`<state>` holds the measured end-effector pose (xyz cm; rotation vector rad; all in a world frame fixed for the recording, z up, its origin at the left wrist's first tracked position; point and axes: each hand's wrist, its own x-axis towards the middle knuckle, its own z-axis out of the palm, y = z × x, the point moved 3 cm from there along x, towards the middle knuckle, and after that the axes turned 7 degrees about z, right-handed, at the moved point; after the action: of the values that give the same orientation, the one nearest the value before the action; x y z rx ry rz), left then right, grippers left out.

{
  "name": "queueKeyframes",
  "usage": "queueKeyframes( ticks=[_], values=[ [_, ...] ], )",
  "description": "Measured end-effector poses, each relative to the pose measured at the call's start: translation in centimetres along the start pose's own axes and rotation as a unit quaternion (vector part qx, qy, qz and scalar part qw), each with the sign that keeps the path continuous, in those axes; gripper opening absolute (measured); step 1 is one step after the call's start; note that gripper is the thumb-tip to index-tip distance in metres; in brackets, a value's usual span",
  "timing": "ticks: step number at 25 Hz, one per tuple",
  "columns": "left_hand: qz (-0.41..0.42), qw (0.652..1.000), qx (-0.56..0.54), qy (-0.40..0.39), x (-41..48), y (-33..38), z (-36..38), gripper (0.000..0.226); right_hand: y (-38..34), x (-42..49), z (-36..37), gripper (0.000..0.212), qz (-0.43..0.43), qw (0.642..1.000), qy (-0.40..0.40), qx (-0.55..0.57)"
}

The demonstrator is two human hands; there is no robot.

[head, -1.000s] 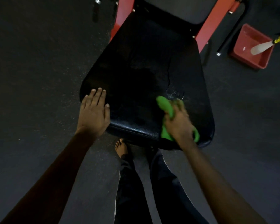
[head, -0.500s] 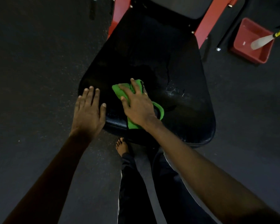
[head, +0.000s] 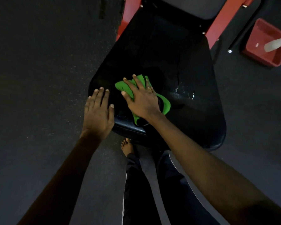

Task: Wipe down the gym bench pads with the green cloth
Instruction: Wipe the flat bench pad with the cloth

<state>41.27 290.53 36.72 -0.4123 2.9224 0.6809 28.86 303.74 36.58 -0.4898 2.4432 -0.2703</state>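
The black seat pad of a red-framed gym bench fills the middle of the view, with a wet patch and a crack to the right of centre. My right hand lies flat with spread fingers on the green cloth, pressing it onto the pad's near left part. My left hand rests flat, fingers straight, on the pad's near left corner, right beside the cloth. A second black pad shows at the top edge.
A red tub with a white spray bottle leaning in it stands on the dark floor at the right. The red bench frame flanks the pad's far end. My bare foot and dark trousers are under the pad's near edge.
My right hand slid the cloth from the pad's near right edge leftward to beside my left hand and flattened on it. My left hand stayed at the corner.
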Motion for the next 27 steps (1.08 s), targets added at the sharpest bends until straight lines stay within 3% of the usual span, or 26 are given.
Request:
queueKeyframes(
  ticks=[7,10,13,16,22,27],
  values=[
    [-0.009,1.0,-0.003,0.011,0.2,0.1,-0.1,0.06,3.6,-9.6,-0.5,0.066,0.006,0.999,0.025,0.036],
    [-0.004,1.0,-0.01,0.009,-0.1,0.1,-0.1,0.06,0.9,-6.6,0.2,0.063,-0.026,0.997,0.046,0.062],
    [-0.008,1.0,-0.007,0.01,-0.2,-0.3,-0.2,0.064,-3.0,-1.5,0.8,0.062,-0.104,0.994,0.003,0.04],
    [-0.005,1.0,0.005,0.005,-0.2,-0.6,-0.5,0.067,-2.2,-0.5,0.5,0.062,-0.086,0.995,-0.002,0.042],
    [-0.024,0.999,-0.027,0.02,-0.3,-0.4,-0.2,0.066,2.2,-7.4,-0.1,0.061,-0.043,0.999,0.008,0.027],
    [-0.036,0.998,-0.037,0.037,-0.1,0.0,0.3,0.064,-2.8,2.8,0.4,0.053,-0.056,0.997,0.041,0.018]
  ],
)
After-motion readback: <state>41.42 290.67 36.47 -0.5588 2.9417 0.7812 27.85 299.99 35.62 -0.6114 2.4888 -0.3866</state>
